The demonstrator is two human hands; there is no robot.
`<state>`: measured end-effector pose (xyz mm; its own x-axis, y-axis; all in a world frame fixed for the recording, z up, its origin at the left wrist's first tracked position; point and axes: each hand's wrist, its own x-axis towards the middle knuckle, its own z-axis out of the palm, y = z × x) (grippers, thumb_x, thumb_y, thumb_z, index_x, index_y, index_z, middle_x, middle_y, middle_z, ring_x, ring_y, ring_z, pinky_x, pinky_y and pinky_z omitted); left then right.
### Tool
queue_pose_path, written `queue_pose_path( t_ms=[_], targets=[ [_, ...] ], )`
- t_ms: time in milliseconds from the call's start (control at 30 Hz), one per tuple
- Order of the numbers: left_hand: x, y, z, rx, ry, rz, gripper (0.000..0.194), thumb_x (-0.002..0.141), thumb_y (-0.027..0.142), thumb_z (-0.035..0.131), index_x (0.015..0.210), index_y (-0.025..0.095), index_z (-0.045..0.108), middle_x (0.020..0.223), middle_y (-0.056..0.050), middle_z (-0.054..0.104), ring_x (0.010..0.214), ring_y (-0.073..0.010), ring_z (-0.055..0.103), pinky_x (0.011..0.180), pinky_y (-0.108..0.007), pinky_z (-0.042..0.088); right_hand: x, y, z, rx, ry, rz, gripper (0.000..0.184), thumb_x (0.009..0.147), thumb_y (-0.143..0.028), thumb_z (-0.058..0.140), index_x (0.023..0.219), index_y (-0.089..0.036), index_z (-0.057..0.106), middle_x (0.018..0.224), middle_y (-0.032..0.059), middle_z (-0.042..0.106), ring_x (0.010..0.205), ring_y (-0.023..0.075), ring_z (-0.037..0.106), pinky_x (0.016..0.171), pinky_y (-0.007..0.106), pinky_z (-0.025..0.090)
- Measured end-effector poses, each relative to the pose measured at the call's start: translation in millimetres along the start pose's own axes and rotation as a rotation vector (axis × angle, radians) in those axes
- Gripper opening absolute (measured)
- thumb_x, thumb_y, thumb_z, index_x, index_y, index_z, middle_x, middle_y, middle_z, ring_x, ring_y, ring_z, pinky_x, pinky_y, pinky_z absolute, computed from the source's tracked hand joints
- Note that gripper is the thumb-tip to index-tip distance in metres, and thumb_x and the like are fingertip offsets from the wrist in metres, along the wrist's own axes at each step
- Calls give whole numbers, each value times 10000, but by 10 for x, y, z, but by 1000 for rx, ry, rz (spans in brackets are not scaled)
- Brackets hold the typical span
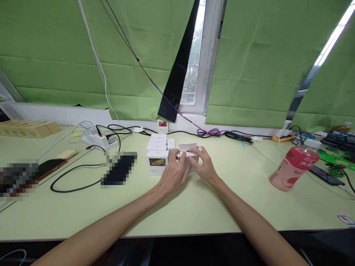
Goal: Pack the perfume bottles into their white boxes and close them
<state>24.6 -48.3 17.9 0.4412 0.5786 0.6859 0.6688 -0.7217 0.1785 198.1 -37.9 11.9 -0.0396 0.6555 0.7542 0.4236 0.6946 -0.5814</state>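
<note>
Between my two hands is a small white cardboard box (192, 169), its top flap (188, 146) standing up at the back. My left hand (175, 168) grips the box from the left, fingers bent over its top edge. From the right, my right hand (204, 165) curls its fingers around the opening, thumb against the front. What lies inside the box is mostly hidden by my fingers. Just left stands a row of closed white boxes (157, 153); the front one bears a picture of yellow flowers. A smaller white box (171, 143) sits behind my left hand.
A pink drink bottle (295, 164) stands at the right, beside a phone (326, 175). On the left are a blurred dark device (119, 169), a power strip (100, 140) and looping black cable. Another small box (162, 126) stands by the wall, near coiled cables (238, 136).
</note>
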Motion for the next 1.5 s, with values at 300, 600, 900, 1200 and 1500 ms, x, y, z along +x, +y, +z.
queue_pose_path(
  t_ms=[300, 600, 900, 1200, 1500],
  targets=[
    [-24, -20, 38, -9, 11, 8, 493, 971, 217, 525, 1437, 177, 372, 1352, -228, 386, 1144, -327, 559, 850, -474, 571, 5, -12, 13, -4, 5, 10, 248, 941, -319, 609, 1158, -241, 701, 1088, 92, 603, 1050, 254, 604, 943, 433, 522],
    [-25, -12, 54, -6, 7, 0, 520, 964, 205, 529, 1448, 176, 342, 1368, -236, 367, 1172, -333, 536, 856, -492, 568, 3, -22, 14, -4, 7, 28, 244, 945, -323, 608, 1151, -236, 705, 1081, 90, 600, 1046, 246, 607, 944, 425, 525],
    [-20, 11, 12, 6, 7, -29, 485, 971, 242, 531, 1422, 170, 369, 1439, -258, 315, 1173, -342, 552, 855, -500, 575, -1, -33, -29, -5, 14, 14, 236, 952, -315, 603, 1162, -246, 688, 1115, 93, 617, 1065, 240, 622, 922, 404, 534],
    [6, 1, 7, 49, 41, -5, 466, 974, 257, 535, 1402, 160, 377, 1453, -270, 305, 1167, -344, 567, 866, -504, 572, 24, 33, -86, 25, 83, -19, 253, 968, -312, 585, 1200, -230, 643, 1179, 103, 672, 1071, 222, 629, 850, 374, 552],
    [-6, 24, -17, 186, 51, 90, 385, 1016, 292, 455, 1389, 199, 445, 1378, -210, 535, 878, -241, 690, 526, -283, 509, 24, 66, -84, 81, 101, 43, 254, 962, -364, 596, 1170, -225, 644, 1106, 82, 687, 955, 202, 638, 812, 368, 587]
  ],
)
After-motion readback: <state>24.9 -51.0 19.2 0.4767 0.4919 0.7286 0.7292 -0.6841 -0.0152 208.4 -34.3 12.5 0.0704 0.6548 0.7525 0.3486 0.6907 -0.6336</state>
